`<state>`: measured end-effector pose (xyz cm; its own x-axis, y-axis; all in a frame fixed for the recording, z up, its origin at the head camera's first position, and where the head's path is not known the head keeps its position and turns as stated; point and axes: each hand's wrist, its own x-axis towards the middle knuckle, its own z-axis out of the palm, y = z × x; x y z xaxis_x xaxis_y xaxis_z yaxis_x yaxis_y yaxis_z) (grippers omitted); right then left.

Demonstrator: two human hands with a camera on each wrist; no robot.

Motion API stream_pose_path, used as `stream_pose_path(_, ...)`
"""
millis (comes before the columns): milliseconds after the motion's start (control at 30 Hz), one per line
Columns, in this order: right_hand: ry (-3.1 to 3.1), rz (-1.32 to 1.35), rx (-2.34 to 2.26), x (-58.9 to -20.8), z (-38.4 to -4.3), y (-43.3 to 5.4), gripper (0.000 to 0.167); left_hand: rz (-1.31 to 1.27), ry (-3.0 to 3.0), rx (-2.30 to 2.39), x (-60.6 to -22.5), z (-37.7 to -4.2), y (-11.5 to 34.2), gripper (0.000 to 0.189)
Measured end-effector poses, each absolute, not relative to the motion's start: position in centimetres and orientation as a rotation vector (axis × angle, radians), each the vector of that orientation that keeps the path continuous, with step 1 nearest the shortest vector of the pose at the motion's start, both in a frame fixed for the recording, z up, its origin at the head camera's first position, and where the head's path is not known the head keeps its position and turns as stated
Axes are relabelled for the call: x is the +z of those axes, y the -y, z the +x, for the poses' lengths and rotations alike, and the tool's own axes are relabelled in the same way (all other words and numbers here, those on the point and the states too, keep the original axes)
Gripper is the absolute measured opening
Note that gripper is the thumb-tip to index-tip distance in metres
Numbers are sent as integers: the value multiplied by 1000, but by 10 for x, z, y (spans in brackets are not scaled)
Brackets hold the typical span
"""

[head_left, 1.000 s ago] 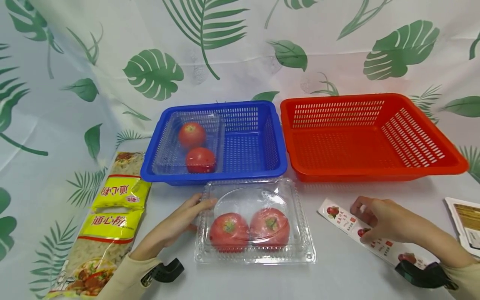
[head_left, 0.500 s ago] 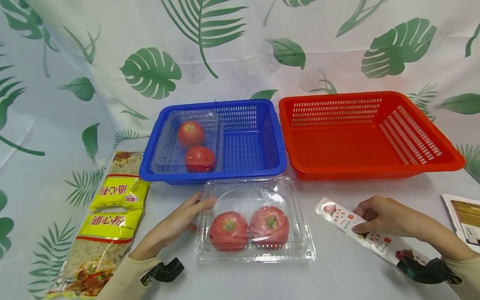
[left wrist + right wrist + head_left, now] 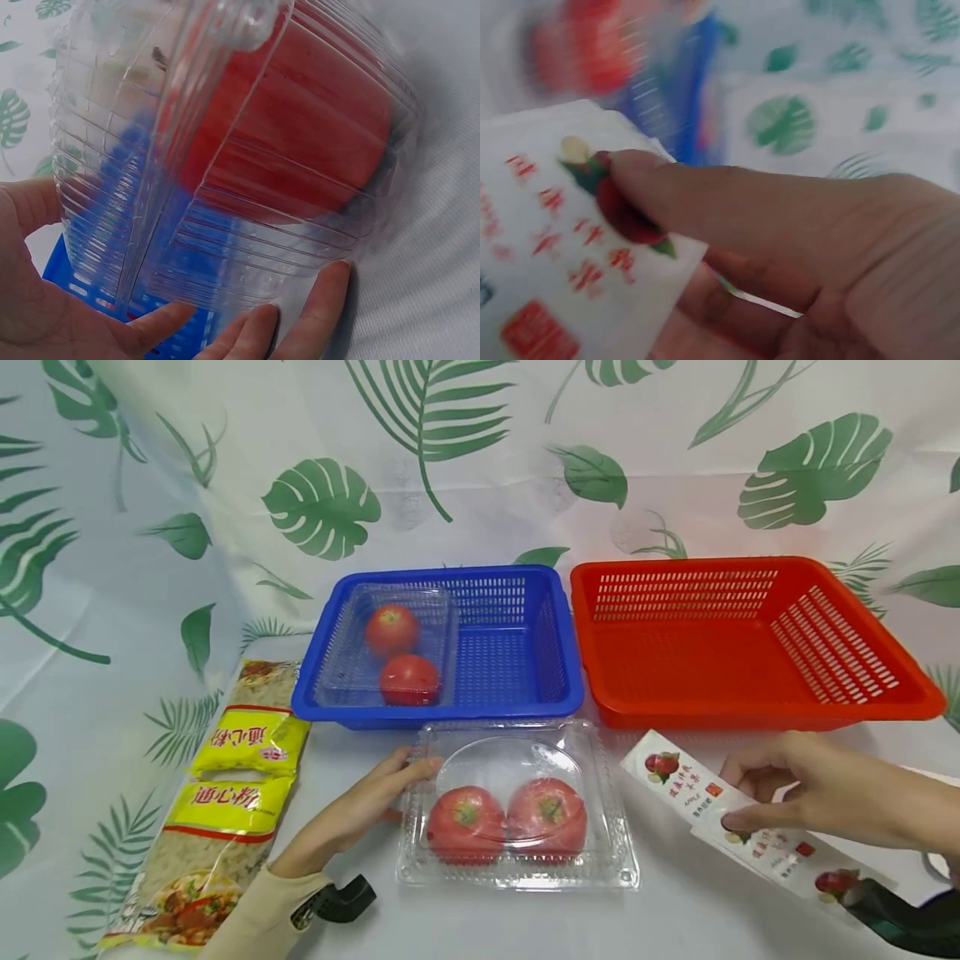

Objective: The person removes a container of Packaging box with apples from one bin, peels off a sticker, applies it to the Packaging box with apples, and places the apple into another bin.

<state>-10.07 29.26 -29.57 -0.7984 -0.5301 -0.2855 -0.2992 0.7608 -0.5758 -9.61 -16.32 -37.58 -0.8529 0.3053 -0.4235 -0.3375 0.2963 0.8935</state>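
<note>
In the head view, a clear plastic clamshell box [image 3: 517,877] with two red tomato-like fruits [image 3: 546,818] lies at the front middle. My left hand [image 3: 375,797] touches its left side. The left wrist view shows the fingers [image 3: 319,311] spread along the wall of the box, one red fruit [image 3: 292,127] behind the plastic. At the right, my right hand [image 3: 810,793] pinches white label strips [image 3: 686,789] printed with red fruit and characters. Its thumb [image 3: 705,195] presses on the printed face in the right wrist view. More than one layer shows at the strips' edge.
A blue basket [image 3: 495,710] at the back holds another clear box [image 3: 352,635] with two red fruits. Beside it stands a red basket [image 3: 750,714]. Two yellow-labelled food bags [image 3: 225,810] lie at the left. A white-edged item lies partly hidden behind the right forearm.
My right hand has taken hold of the label strips and lifted them off the table, turning them a little. The left hand stays at the clamshell box.
</note>
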Motion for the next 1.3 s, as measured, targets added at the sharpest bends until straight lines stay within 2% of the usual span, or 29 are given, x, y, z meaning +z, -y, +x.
stream_pose_path(133, -2548, -666, -819, -279, -100, -279, 20, -28, -2043, 1592, -376, -97, 160, 85)
stream_pose_path(300, -2391, -597, -1084, -266, -114, -246, 16, -30, -2041, 1592, -376, -97, 159, 88)
stream_pose_path(600, -2306, -445, -1455, -256, -142, -180, 30, -38, -2067, 1580, -374, -97, 157, 85)
stream_pose_path(733, -2314, -375, -1519, -258, -149, -163, 40, -40, -2071, 1580, -374, -97, 156, 86)
stream_pose_path(867, -2296, -375, -1625, -261, -153, -153, 39, -35, -2143, 1525, -369, -95, 156, 79)
stream_pose_path(967, -2293, -395, -1689, -264, -154, -149, 37, -22, -2312, 1370, -359, -90, 156, 74)
stream_pose_path(1100, -2324, -407, -1694, -268, -153, -147, 35, 2, -2629, 1004, -335, -79, 152, 84)
stream_pose_path(1167, -2337, -399, -1689, -269, -152, -147, 36, 17, -2753, 867, -321, -74, 148, 81)
stream_pose_path(1300, -2299, -382, -1747, -271, -151, -145, 38, 95, -2854, 963, -292, -74, 140, 68)
